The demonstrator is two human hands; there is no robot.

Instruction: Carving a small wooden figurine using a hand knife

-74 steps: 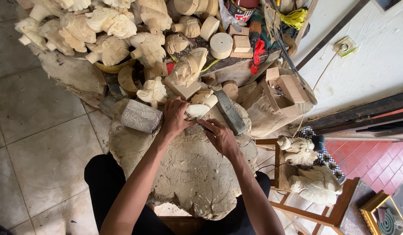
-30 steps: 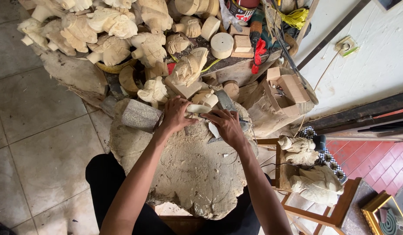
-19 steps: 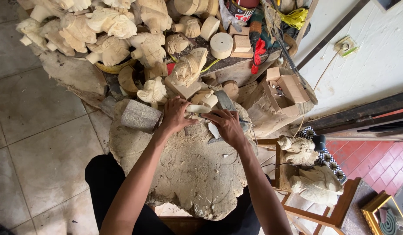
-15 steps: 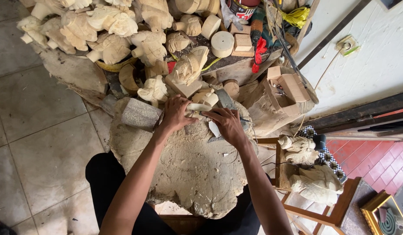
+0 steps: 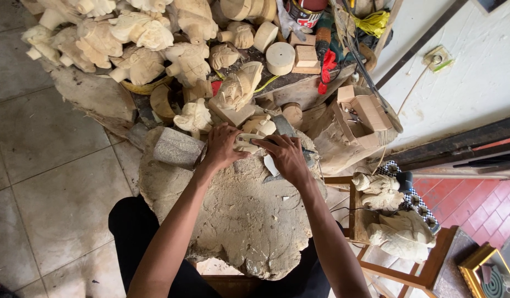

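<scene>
Left hand (image 5: pixel 222 148), right hand (image 5: pixel 285 157) — both grasping small pale carving (image 5: pixel 248 141), apparently, on stump (image 5: pixel 238 215).

Big stump (image 5: pixel 238 221) dead centre, right in front of the knees. Both hands up at its far edge: left hand (image 5: pixel 223 148) next to right hand (image 5: pixel 287 159), small carving (image 5: pixel 249 140) between them. Block (image 5: pixel 178 147) on the stump, just left of the left hand. Blade (image 5: pixel 270 164) lying under the right hand. Heap of carvings (image 5: pixel 139 38) behind the stump, spreading off to the far left. Disc (image 5: pixel 280 58) further back, roughly centre. Box (image 5: pixel 361 110) to the right of the hands. Chair (image 5: pixel 398 259) down at the right of the stump, figures (image 5: pixel 393 221) on it. Socket (image 5: pixel 438 57) on the wall, far right.
</scene>
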